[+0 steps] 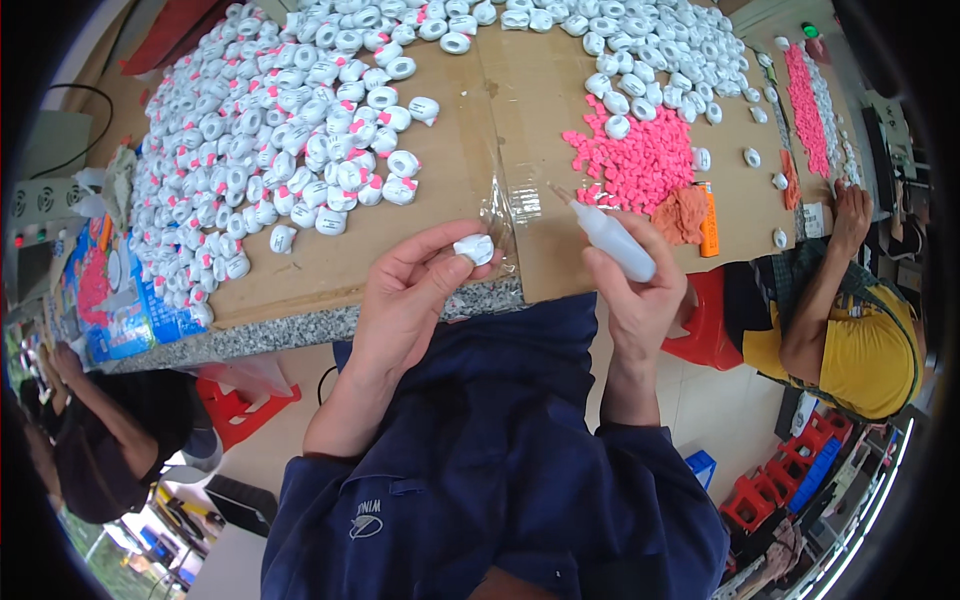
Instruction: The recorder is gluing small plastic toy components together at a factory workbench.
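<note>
My left hand [415,285] pinches a small white cat-head-shaped plastic piece [474,249] between thumb and fingers, just over the table's front edge. In my right hand [640,295] is a white squeeze glue bottle [616,243], its thin nozzle [561,192] tilted up and to the left. Nozzle and white piece are apart. Beyond the right hand lies a heap of small pink bow-shaped pieces [640,160]. White pieces with pink bows [300,130] crowd the table on the left. Many plain white pieces [650,50] lie at the far right.
Brown cardboard [450,100] covers the granite-edged table [290,335]. A crumpled orange cloth [680,215] and an orange box [709,235] lie right of the pink heap. Co-workers sit on both sides, one in a yellow shirt [870,350]. A red stool [705,325] stands at the right.
</note>
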The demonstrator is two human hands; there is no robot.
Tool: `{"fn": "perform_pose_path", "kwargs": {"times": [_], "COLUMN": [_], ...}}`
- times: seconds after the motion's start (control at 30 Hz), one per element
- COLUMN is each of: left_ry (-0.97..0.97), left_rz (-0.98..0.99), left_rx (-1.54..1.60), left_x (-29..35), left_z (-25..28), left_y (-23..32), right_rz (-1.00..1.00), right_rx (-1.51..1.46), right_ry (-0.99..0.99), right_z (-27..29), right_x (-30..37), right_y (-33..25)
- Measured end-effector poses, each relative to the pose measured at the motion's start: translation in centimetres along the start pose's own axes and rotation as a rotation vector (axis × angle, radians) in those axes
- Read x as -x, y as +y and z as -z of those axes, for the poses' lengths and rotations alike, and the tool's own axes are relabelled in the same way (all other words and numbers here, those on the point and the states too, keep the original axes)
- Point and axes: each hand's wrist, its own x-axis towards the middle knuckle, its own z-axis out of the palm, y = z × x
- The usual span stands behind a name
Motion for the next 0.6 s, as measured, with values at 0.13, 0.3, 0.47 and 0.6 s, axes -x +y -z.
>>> {"fn": "perform_pose_path", "kwargs": {"times": [0.13, 0.3, 0.47, 0.6], "left_ry": [0.001, 0.000, -0.001, -0.014], "left_rz": [0.006, 0.022, 0.021, 0.051], "left_rx": [-0.052, -0.074, -0.060, -0.084], "left_x": [0.6, 0.6, 1.1, 1.0], "left_z": [-0.1, -0.4, -0.2, -0.7], "left_y": [-0.2, -0.2, -0.4, -0.9], "right_rz": [0.267, 0.265, 0.228, 0.318], "right_rx": [0.351, 0.393, 0.496, 0.782], "right_ry": [-0.028, -0.051, 0.098, 0.060], "right_z": [-1.7, -2.0, 1.4, 2.1], "right_x": [-1.5, -1.8, -1.7, -2.1], "right_y": [1.1, 1.1, -0.4, 0.6]}}
